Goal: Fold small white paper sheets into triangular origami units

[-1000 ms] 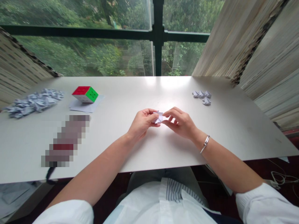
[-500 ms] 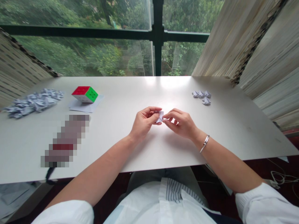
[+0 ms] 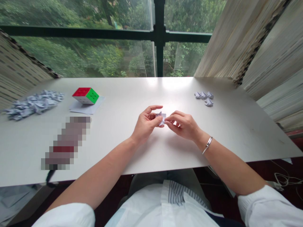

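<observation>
A small folded piece of pale paper point(image 3: 162, 117) is held just above the white table point(image 3: 146, 94), near its middle. My left hand point(image 3: 145, 124) pinches it from the left, with the forefinger lifted and curved over it. From the right, my right hand point(image 3: 183, 125) grips the same piece between thumb and fingertips. Most of the paper is hidden by my fingers. A silver bangle sits on my right wrist.
A colour cube point(image 3: 86, 95) rests on a sheet of white paper point(image 3: 86, 107) at the back left. Further left lies a heap of folded paper pieces point(image 3: 33, 103). Several folded pieces point(image 3: 204, 97) lie at the back right. A blurred-out object point(image 3: 66, 142) is at the front left.
The paper piece has been folded smaller between my fingertips. My left forefinger has lifted off it. Both hands stay in the same spot.
</observation>
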`<state>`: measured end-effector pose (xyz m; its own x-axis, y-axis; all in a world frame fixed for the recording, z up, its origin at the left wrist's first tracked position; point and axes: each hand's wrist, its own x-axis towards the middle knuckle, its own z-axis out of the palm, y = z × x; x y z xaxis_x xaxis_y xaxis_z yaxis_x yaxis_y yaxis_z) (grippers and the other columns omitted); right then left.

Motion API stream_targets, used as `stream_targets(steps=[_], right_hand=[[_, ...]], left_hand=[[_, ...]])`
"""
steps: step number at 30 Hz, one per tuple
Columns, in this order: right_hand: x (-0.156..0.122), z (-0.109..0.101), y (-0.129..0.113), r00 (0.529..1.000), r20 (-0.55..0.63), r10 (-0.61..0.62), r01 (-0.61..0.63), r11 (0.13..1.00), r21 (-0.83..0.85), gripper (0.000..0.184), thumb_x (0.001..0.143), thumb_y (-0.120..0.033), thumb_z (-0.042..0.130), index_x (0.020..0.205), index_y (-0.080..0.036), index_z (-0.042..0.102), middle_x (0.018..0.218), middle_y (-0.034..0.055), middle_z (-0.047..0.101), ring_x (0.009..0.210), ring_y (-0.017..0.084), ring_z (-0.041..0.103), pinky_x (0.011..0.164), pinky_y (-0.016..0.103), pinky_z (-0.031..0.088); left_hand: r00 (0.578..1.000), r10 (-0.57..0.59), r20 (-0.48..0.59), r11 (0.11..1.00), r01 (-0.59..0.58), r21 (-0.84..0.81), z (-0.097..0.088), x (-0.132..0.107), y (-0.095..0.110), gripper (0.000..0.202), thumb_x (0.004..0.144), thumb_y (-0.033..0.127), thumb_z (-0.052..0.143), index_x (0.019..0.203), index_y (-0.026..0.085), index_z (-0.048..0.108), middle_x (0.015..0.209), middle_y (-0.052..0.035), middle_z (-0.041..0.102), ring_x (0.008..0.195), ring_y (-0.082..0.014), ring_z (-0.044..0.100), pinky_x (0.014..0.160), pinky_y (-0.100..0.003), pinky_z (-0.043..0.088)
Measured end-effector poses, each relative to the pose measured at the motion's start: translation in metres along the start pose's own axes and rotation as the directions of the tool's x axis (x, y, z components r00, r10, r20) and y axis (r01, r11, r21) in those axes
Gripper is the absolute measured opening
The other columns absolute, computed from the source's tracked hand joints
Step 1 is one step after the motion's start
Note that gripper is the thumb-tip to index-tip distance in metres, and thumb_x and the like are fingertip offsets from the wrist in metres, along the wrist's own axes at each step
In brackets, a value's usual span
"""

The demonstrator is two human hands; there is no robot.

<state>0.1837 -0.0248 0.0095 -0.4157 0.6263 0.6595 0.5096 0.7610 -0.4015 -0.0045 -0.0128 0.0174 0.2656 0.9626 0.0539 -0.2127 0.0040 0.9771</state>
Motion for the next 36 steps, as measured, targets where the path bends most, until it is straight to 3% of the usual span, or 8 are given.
stream_targets(steps=[4,9,13,17,22,36], right_hand=[[0.0,0.001,0.001,1.0,-0.031,0.001,-0.002,1.0,-0.017,0.01,0.095,-0.023,0.055,0.09,-0.018,0.062,0.081,0.0042,0.064,0.064,0.011,0.057,0.056,0.024,0.048],[0.001,0.005,0.002,0.995,-0.062,0.078,-0.077,0.997,0.014,0.013,0.096,-0.026,0.052,0.085,-0.019,0.056,0.076,0.0025,0.059,0.063,0.011,0.054,0.057,0.024,0.045],[0.001,0.008,0.0,0.985,-0.087,0.147,-0.146,0.989,0.023,0.015,0.097,-0.029,0.052,0.086,-0.02,0.054,0.076,0.0018,0.061,0.06,0.011,0.053,0.056,0.024,0.043],[-0.001,0.01,-0.004,0.958,-0.064,0.281,-0.276,0.958,0.072,0.016,0.099,-0.034,0.048,0.091,-0.02,0.053,0.074,0.0016,0.063,0.058,0.011,0.056,0.055,0.024,0.044],[-0.003,0.014,-0.005,0.917,-0.081,0.389,-0.377,0.916,0.134,0.021,0.099,-0.04,0.046,0.093,-0.021,0.052,0.073,0.0017,0.064,0.059,0.013,0.061,0.053,0.024,0.046],[0.001,0.017,-0.014,0.903,-0.113,0.415,-0.405,0.909,0.102,0.018,0.098,-0.036,0.047,0.09,-0.02,0.053,0.07,0.002,0.065,0.055,0.013,0.06,0.053,0.023,0.046]], left_hand=[[1.0,0.008,-0.002,1.0,-0.008,0.002,0.001,-0.001,0.0,0.043,0.074,0.024,0.077,0.115,0.023,0.065,0.076,0.0019,0.066,0.068,-0.0117,0.064,0.068,-0.029,0.06],[0.999,0.043,0.017,0.999,-0.042,-0.011,0.003,-0.002,-0.002,0.047,0.073,0.023,0.078,0.117,0.023,0.064,0.081,-0.0001,0.069,0.074,-0.0127,0.065,0.072,-0.029,0.06],[0.999,0.037,0.012,0.999,-0.036,-0.022,0.004,-0.001,-0.004,0.04,0.072,0.025,0.08,0.109,0.019,0.067,0.083,-0.002,0.07,0.076,-0.0138,0.066,0.071,-0.029,0.059],[1.0,0.013,0.005,0.999,-0.013,-0.043,0.005,-0.001,-0.005,0.032,0.07,0.029,0.082,0.097,0.017,0.07,0.083,-0.0027,0.07,0.076,-0.0146,0.066,0.07,-0.029,0.059],[1.0,0.008,-0.011,0.998,-0.008,-0.058,0.007,-0.001,-0.006,0.035,0.067,0.031,0.084,0.096,0.017,0.07,0.084,-0.003,0.07,0.077,-0.0149,0.067,0.071,-0.03,0.058],[0.992,0.029,-0.119,0.992,-0.043,-0.117,0.017,-0.001,-0.012,0.027,0.065,0.021,0.083,0.085,0.016,0.066,0.078,-0.0001,0.069,0.066,-0.0106,0.062,0.066,-0.025,0.052]])
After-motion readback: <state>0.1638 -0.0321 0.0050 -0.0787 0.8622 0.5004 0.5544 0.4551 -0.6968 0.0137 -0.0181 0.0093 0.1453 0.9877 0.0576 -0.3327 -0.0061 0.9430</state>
